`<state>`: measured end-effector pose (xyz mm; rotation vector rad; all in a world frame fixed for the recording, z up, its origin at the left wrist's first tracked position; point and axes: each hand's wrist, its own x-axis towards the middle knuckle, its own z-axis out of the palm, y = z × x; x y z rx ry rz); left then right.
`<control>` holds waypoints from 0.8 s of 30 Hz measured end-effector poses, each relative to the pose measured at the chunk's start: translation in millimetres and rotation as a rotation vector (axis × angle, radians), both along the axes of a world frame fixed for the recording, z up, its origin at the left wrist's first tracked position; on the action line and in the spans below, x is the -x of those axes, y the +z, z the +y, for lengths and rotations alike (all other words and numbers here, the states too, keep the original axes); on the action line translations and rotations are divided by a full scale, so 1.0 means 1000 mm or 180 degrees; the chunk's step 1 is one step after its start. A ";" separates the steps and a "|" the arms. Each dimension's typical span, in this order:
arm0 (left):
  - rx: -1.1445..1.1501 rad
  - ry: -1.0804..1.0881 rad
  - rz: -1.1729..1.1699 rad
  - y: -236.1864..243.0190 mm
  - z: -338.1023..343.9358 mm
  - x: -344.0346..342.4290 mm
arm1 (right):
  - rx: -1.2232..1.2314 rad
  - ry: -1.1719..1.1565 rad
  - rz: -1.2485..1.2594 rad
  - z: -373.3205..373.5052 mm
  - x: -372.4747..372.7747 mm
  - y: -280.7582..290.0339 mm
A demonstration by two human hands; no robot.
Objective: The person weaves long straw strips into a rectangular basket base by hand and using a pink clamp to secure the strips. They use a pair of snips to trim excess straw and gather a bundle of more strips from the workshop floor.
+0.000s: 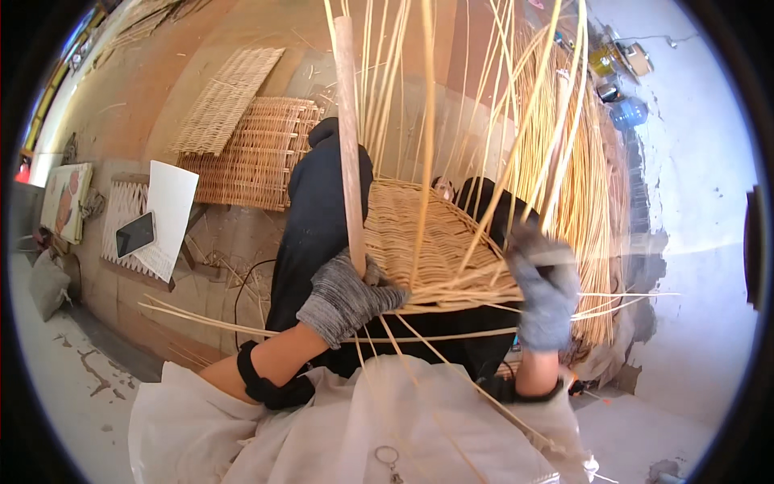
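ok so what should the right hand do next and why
Probably draw the loose strand up toward the woven panel: it seems to hang apart from the panel's near edge, where the gloved left hand rests by the wooden stick and the right hand is close.

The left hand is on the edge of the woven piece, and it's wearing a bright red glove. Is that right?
Not quite: the glove isn't red. The head view shows it's grey. The left hand is on the edge of the woven piece.
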<state>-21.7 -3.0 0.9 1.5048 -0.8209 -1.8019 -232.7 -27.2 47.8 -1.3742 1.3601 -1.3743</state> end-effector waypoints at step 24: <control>0.0484 -0.0106 0.0218 -0.015 0.016 -0.041 | 0.0769 0.1966 0.4328 0.040 -0.038 -0.036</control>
